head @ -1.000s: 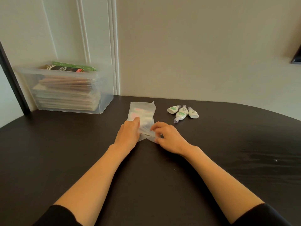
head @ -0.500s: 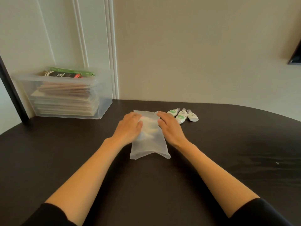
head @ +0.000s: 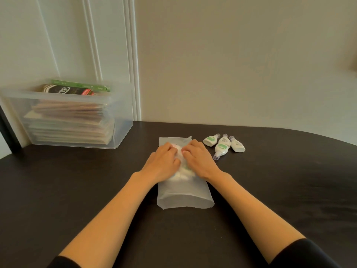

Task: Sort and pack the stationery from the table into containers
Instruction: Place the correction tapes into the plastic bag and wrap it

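A frosted plastic pouch (head: pixel 185 196) lies flat on the dark table (head: pixel 77 190) in front of me, with white and green items showing faintly through it. My left hand (head: pixel 164 163) and my right hand (head: pixel 199 161) both rest on the pouch's far half, palms down, fingertips nearly meeting over its middle and pressing on it. Three small white bottles with green labels (head: pixel 224 145) lie loose on the table just right of the pouch, apart from my right hand.
A clear plastic bin (head: pixel 63 120) stands at the back left against the wall, stacked with flat packets and a green and a black pack on top. The table's curved edge runs along the right.
The pouch was turned and laid out flat toward me. My hands moved from its near end onto its far half and came closer together over the middle.
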### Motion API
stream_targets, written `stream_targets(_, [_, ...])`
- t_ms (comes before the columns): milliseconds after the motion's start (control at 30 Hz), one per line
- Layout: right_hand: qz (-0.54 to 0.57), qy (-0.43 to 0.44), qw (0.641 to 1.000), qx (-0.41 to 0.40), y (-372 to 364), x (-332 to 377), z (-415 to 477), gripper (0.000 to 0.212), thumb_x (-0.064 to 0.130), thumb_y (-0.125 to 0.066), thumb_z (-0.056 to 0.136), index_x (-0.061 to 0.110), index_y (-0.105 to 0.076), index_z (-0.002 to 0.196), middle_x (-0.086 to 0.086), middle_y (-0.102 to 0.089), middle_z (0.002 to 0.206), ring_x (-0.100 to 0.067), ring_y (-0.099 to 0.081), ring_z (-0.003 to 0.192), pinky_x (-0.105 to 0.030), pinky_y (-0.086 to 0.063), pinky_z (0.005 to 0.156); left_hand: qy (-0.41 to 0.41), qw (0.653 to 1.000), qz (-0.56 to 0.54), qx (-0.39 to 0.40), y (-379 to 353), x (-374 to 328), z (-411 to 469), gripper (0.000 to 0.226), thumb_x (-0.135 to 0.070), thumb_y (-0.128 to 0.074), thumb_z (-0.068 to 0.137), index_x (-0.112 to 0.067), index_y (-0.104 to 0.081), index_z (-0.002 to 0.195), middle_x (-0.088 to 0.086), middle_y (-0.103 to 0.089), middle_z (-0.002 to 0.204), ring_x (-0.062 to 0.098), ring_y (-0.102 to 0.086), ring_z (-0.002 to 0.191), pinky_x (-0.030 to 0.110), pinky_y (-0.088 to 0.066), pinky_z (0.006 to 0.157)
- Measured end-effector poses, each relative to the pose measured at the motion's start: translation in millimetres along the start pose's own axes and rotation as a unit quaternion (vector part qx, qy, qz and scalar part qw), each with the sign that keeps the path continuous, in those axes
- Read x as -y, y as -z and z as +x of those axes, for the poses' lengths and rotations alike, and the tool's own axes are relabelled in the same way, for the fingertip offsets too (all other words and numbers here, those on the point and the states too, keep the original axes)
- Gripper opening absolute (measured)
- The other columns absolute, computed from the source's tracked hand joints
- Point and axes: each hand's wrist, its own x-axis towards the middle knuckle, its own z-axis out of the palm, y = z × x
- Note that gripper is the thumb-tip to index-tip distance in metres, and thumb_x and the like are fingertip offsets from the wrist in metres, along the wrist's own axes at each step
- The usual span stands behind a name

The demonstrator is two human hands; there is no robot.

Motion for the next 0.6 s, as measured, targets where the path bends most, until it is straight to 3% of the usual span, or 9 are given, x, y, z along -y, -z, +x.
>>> stream_targets(100, [-0.07,-0.01,0.998,0.002,-1,0,8,0.032,0.012,-0.032,0.097,0.003,-0.062,0.092,-0.013,-0.053,0.106,-0.029,-0.046,0.097,-0.038,-0.036,0.078,0.03,0.999,0.022,0.006,1,-2,7,0.038,-0.028,-0.032,0.095,-0.009,-0.05,0.122,0.006,-0.041,0.126,0.024,-0.039,0.118,0.036,-0.036,0.093])
stream_targets(167, [-0.05,-0.036,0.998,0.013,-3,-2,11,0.031,0.01,-0.029,0.097,0.006,-0.059,0.09,-0.014,-0.053,0.105,-0.029,-0.046,0.097,-0.036,-0.038,0.077,0.042,0.999,0.012,0.024,0,-2,10,0.042,-0.03,-0.03,0.096,-0.011,-0.048,0.129,0.006,-0.04,0.133,0.025,-0.038,0.121,0.037,-0.035,0.096])
stream_targets(233, [0.014,-0.058,0.998,0.033,-7,-5,14,0.036,0.012,-0.027,0.099,0.003,-0.058,0.116,-0.017,-0.053,0.122,-0.032,-0.047,0.113,-0.04,-0.04,0.094,0.056,0.997,-0.025,0.053,-1,0,12,0.045,-0.032,-0.029,0.095,-0.01,-0.044,0.132,0.006,-0.038,0.139,0.026,-0.039,0.124,0.037,-0.034,0.098])
stream_targets(300, [0.049,-0.063,0.995,0.054,-8,-6,15,0.039,0.015,-0.027,0.101,0.001,-0.05,0.129,-0.017,-0.05,0.132,-0.031,-0.046,0.12,-0.039,-0.035,0.103,0.068,0.994,-0.052,0.074,-1,2,15,0.044,-0.036,-0.03,0.094,-0.009,-0.044,0.126,0.007,-0.041,0.137,0.028,-0.043,0.121,0.038,-0.036,0.095])
stream_targets(433, [0.041,-0.083,0.993,0.071,-10,-8,27,0.035,0.022,-0.026,0.101,0.001,-0.05,0.116,-0.011,-0.051,0.096,-0.023,-0.047,0.087,-0.04,-0.041,0.084,0.082,0.992,-0.064,0.066,1,1,19,0.037,-0.039,-0.032,0.093,-0.009,-0.045,0.112,0.01,-0.048,0.123,0.028,-0.047,0.107,0.035,-0.036,0.081])
stream_targets(533, [0.06,-0.097,0.99,0.077,-14,-8,37,0.037,0.022,-0.025,0.1,0.001,-0.048,0.118,-0.008,-0.048,0.097,-0.022,-0.045,0.089,-0.041,-0.04,0.086,0.083,0.99,-0.1,0.051,3,0,20,0.033,-0.034,-0.033,0.094,-0.008,-0.045,0.112,0.007,-0.047,0.123,0.025,-0.047,0.103,0.032,-0.035,0.078])
stream_targets(600, [0.088,-0.085,0.989,0.085,-14,-10,36,0.041,0.026,-0.024,0.098,0.001,-0.049,0.119,-0.005,-0.046,0.099,-0.02,-0.043,0.09,-0.04,-0.039,0.086,0.078,0.992,-0.079,0.054,3,0,20,0.031,-0.027,-0.03,0.096,-0.008,-0.045,0.115,0.009,-0.047,0.127,0.029,-0.047,0.109,0.036,-0.034,0.085])
